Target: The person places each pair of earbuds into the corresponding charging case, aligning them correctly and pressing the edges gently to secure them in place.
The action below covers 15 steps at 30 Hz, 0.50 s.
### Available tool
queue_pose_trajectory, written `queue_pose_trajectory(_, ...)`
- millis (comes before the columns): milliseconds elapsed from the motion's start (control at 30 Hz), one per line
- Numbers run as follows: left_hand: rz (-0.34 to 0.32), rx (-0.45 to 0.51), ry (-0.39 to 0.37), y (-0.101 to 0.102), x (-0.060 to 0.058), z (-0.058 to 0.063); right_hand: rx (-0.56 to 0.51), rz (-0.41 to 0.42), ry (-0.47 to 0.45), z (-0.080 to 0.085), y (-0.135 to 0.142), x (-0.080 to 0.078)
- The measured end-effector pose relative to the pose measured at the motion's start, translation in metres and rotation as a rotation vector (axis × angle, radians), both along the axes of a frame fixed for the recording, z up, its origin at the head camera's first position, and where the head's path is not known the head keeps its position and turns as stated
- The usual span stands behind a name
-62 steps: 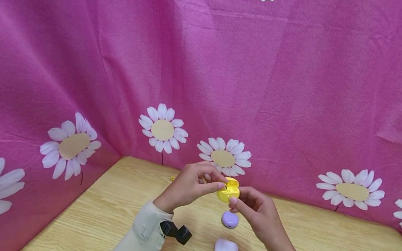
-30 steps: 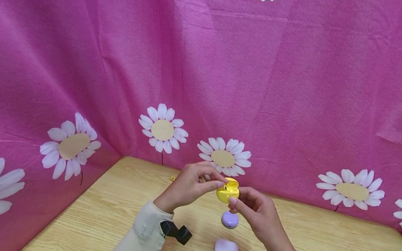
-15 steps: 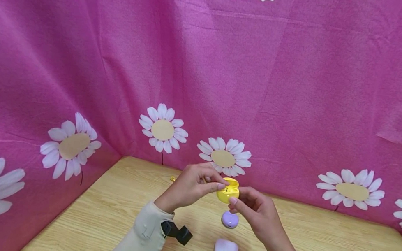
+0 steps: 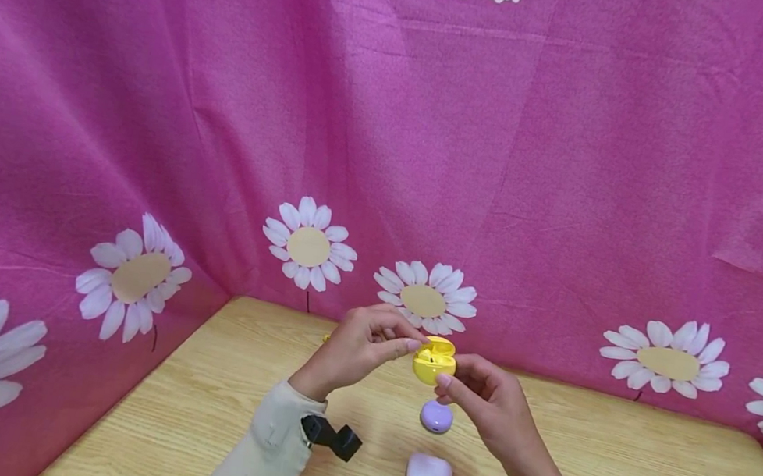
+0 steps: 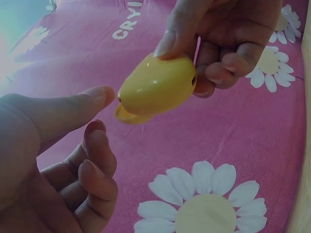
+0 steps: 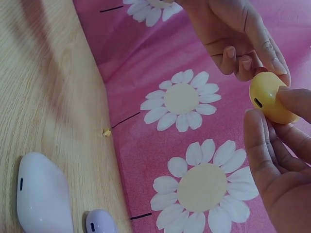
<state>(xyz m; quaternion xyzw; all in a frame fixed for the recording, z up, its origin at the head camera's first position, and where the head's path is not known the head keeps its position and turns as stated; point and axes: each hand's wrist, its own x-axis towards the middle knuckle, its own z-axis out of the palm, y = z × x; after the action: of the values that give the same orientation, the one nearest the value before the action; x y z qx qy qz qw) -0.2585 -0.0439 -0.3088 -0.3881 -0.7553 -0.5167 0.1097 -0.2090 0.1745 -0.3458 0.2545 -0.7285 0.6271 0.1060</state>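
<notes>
A yellow earbud case [image 4: 433, 371] is held up above the table with its lid raised. My right hand [image 4: 492, 412] grips it between thumb and fingers, as the left wrist view shows with the case [image 5: 158, 87] tilted. A small dark spot on something yellow shows inside the case in the head view; it looks like an earbud in its slot. My left hand [image 4: 356, 349] is at the case's left side, thumb and index fingertips close to the rim. In the left wrist view its thumb [image 5: 73, 109] and fingers are parted, nothing seen between them.
A purple earbud case [image 4: 436, 416] and a pale lilac one [image 4: 429, 474] lie closed on the wooden table [image 4: 644, 472]. One yellow earbud [image 6: 107, 132] lies near the table's back edge. A pink cloth [image 4: 572, 173] with daisies hangs behind and at the left.
The left fingertips, earlier down at the case's inside, have drawn back slightly up and left. A dark spot now shows lower inside the case. The right hand keeps its hold.
</notes>
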Motion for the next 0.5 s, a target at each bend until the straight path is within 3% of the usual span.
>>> queue_pose_trajectory(133, 0.007, 0.042, -0.058, -0.002, -0.006, -0.003, 0.003, -0.015, -0.008, 0.000, 0.001, 0.000)
queue_pose_trajectory(233, 0.054, 0.062, -0.118, -0.004, -0.015, -0.009, 0.003, -0.029, -0.016, 0.000, 0.001, -0.001)
queue_pose_trajectory(500, 0.177, 0.101, -0.296, -0.017, -0.046, -0.036, 0.004, -0.037, -0.018, 0.001, 0.003, -0.002)
